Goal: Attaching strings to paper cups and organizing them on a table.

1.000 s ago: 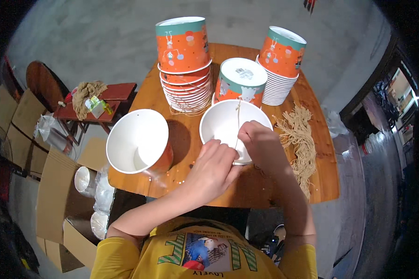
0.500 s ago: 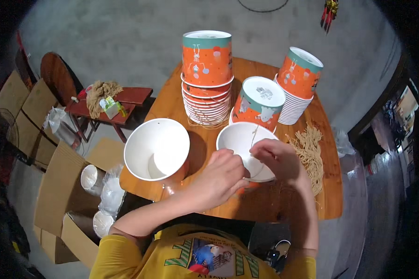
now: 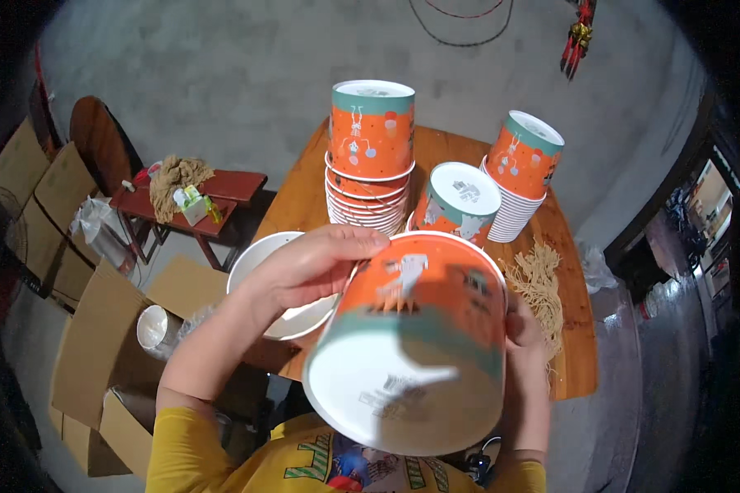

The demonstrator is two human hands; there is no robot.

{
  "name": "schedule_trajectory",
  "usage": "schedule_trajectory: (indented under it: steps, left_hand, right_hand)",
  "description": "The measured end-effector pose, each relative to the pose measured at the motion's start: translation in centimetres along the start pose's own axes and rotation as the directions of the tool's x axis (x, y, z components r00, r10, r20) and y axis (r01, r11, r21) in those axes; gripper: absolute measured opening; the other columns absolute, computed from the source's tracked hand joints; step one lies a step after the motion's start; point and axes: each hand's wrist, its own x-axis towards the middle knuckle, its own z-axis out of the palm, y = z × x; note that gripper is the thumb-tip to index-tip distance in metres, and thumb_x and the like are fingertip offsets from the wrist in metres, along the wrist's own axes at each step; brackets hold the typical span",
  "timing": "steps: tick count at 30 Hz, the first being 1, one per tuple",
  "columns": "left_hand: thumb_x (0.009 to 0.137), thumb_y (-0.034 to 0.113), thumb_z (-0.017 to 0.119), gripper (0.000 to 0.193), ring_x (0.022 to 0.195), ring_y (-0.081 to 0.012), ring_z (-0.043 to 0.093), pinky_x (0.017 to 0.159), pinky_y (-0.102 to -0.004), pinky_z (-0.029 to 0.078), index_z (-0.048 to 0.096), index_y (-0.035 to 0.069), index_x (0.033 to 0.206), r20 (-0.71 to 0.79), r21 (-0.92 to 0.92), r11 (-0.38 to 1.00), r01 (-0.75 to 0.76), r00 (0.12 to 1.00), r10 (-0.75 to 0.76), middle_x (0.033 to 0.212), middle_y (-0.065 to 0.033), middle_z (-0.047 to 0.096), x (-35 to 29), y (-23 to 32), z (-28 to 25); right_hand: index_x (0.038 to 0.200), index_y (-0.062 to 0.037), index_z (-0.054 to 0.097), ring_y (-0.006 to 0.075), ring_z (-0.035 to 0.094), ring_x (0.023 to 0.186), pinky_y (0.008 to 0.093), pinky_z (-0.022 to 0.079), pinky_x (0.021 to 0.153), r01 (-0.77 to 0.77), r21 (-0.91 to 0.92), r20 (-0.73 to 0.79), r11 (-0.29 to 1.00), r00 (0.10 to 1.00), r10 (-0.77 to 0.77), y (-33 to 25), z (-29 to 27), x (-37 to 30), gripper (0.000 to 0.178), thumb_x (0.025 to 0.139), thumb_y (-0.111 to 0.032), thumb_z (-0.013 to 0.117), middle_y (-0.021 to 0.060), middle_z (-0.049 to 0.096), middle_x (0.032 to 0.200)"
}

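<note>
I hold a large orange and green paper bucket (image 3: 423, 316) tilted in front of me, its white base toward me and its mouth facing away. My left hand (image 3: 321, 259) grips the rim at the upper left, thumb on the outside. At the bucket's right side is my right hand (image 3: 524, 337), closed against the wall, with its fingers mostly hidden. The bucket's inside cannot be seen. Behind my left arm stands another paper bucket (image 3: 251, 253), mouth up, its white inside showing. A bundle of beige strings (image 3: 541, 283) lies to the right of my right hand.
Upside-down bucket stacks stand farther back on the wooden table (image 3: 304, 197): a tall stack (image 3: 372, 135), a middle stack (image 3: 460, 201) and a right stack (image 3: 524, 168). Left of the table are an open cardboard box (image 3: 99, 345) and a red bench (image 3: 234, 187) bearing more string.
The bucket that stood mouth up between my hands is now lifted and tipped, its base toward me. My left hand has moved left onto its rim, my right hand to its side.
</note>
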Motion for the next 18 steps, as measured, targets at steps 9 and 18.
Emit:
schedule_trajectory:
  steps: [9, 18]
  left_hand:
    - [0.093, 0.009, 0.053, 0.036, 0.09, -0.0207, 0.067, 0.077, -0.0322, 0.059, 0.046, -0.007, 0.124, 0.201, -0.36, 0.933, -0.006, 0.976, 0.084, 0.109, -0.0177, 0.062, 2.1, 5.5, -2.0]
    - [0.085, 0.02, 0.067, 0.015, 0.068, -0.0086, 0.054, 0.068, -0.0241, 0.043, 0.059, 0.01, 0.095, -0.277, 0.04, 0.745, -0.666, 0.709, 0.649, 0.074, 0.0031, 0.056, 5.3, 13.5, -6.2]
  right_hand:
    - [0.133, -0.0103, 0.047, 0.0238, 0.051, 0.116, 0.0414, 0.043, 0.099, 0.254, 0.248, -0.29, 0.935, 0.94, -0.179, -2.6, 6.3, 5.0, 0.047, 0.093, -0.035, 0.052, 0.009, 0.054, 0.125]
    - [0.087, -0.0095, 0.053, 0.0032, 0.04, 0.052, 0.0166, 0.04, 0.049, 0.289, 0.764, 0.063, 0.577, 0.856, -0.513, -14.3, 8.7, 19.8, 0.017, 0.096, -0.023, 0.053, -0.0062, 0.048, 0.067]
